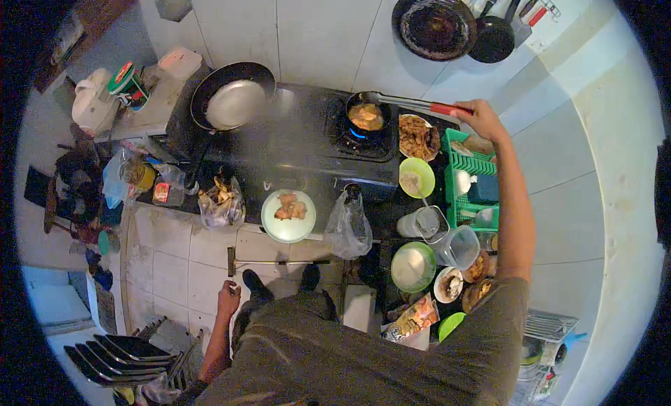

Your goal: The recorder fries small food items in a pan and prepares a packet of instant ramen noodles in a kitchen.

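Note:
My right hand (479, 122) grips the red handle of long metal tongs (403, 100), whose far end reaches the rim of a small black pan (352, 103). Browned food (366, 116) sits in that pan, above a blue gas flame (358, 134). Low at my side hangs my left hand (229, 299), its fingers loosely curled and nothing visible in it. A plate (288, 230) with pieces of raw-looking meat (291, 207) stands at the counter's front edge. Beside the burner is a plate of fried food (418, 137).
A large wok (196, 102) with a pale round lid or inner surface rests left on the stove. Bowls (427, 178) (413, 285), plastic containers (457, 247) and a green dish rack (461, 209) crowd the right counter. A plastic bag (348, 225) hangs over the front edge; a squeegee (280, 262) lies near my feet.

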`<state>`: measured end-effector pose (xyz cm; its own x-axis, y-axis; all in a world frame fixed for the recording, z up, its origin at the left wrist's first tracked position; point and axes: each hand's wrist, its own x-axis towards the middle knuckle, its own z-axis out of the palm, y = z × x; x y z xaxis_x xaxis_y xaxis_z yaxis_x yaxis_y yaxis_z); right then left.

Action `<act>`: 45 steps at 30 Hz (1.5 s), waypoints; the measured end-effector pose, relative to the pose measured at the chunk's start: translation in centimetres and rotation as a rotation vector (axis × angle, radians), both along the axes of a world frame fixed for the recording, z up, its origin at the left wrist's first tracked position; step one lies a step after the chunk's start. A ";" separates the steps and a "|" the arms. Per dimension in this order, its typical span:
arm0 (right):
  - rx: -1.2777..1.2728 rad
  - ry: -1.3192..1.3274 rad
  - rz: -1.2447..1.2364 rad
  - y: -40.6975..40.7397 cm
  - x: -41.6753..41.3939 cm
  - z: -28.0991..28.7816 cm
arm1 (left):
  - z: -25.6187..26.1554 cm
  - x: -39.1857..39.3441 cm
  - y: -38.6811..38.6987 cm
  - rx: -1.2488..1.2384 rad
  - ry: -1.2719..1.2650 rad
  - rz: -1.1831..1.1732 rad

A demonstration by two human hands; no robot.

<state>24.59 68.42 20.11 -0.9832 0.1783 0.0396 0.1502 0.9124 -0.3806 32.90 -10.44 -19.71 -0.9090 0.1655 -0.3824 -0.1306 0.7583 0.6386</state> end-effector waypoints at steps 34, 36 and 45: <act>-0.354 -0.101 -0.538 -42.2 16.1 -13.3 | -3.7 0.4 -9.3 0.096 0.154 -0.196; -0.303 -0.081 -0.470 -43.3 16.4 -13.1 | -2.8 0.0 -8.8 0.057 0.180 -0.201; 0.096 -0.034 -0.342 -45.1 19.4 -16.2 | -2.0 -1.0 -7.9 0.051 0.232 -0.276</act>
